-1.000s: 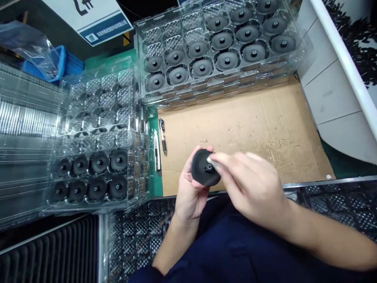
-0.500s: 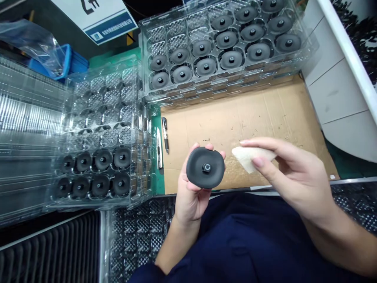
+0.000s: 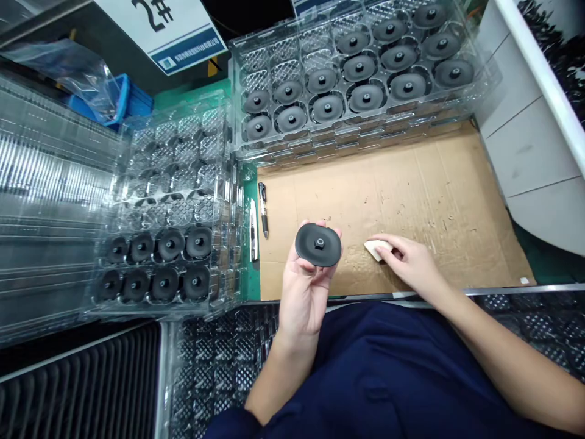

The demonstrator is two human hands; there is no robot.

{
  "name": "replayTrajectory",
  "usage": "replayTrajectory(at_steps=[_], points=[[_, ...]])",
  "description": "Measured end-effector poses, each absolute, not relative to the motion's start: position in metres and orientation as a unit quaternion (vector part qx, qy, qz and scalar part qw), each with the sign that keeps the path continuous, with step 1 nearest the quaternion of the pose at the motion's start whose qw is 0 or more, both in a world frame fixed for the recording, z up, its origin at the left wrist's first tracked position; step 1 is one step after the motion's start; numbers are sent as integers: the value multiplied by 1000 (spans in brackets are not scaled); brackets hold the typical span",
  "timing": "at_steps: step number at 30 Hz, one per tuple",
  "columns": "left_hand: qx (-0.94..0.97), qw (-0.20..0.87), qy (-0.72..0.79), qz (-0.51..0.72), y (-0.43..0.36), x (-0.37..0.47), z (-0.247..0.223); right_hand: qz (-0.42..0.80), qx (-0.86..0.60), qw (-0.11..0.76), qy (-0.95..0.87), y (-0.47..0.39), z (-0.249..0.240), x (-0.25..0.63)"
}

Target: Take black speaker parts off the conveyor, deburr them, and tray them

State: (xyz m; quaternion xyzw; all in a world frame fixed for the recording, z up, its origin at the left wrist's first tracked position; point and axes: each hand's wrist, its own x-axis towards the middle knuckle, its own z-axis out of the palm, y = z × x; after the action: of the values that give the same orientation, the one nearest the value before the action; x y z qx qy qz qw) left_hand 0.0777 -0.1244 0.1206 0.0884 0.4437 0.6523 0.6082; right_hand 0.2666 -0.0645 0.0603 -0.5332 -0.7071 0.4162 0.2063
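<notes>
My left hand [image 3: 305, 292] holds a black rounded disc-like part [image 3: 311, 251] from below by its edges, its small central stud facing up. To the right, my right hand [image 3: 406, 262] pinches a small off-white pad or folded cloth [image 3: 375, 249] low over the cardboard sheet [image 3: 411, 201]; whether the pad touches the cardboard I cannot tell. Similar black parts sit in the clear plastic tray [image 3: 292, 135] at the back and in the front rows of another clear tray [image 3: 150, 312] on the left.
A pen [image 3: 264, 210] and a slim white cutter-like tool [image 3: 253, 231] lie along the cardboard's left edge. Beyond the left tray stands a blue bin [image 3: 134, 103] with a plastic bag [image 3: 86, 73]. A white-edged bin [image 3: 534, 116] borders the right side, and a ribbed black rack [image 3: 86, 384] stands at lower left.
My right hand has moved down and away from me toward the cardboard with the off-white pad. The black part in my left hand has tilted and shifted slightly away. The camera view has shifted a little.
</notes>
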Motion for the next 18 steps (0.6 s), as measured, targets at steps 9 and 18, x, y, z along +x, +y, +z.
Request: replayTrajectory(at_steps=[9, 18], points=[[105, 621, 455, 629, -129, 88, 124, 390, -366, 378, -755, -65, 155, 221], [103, 653, 443, 605, -131, 89, 131, 332, -294, 318, -838, -63, 166, 207]])
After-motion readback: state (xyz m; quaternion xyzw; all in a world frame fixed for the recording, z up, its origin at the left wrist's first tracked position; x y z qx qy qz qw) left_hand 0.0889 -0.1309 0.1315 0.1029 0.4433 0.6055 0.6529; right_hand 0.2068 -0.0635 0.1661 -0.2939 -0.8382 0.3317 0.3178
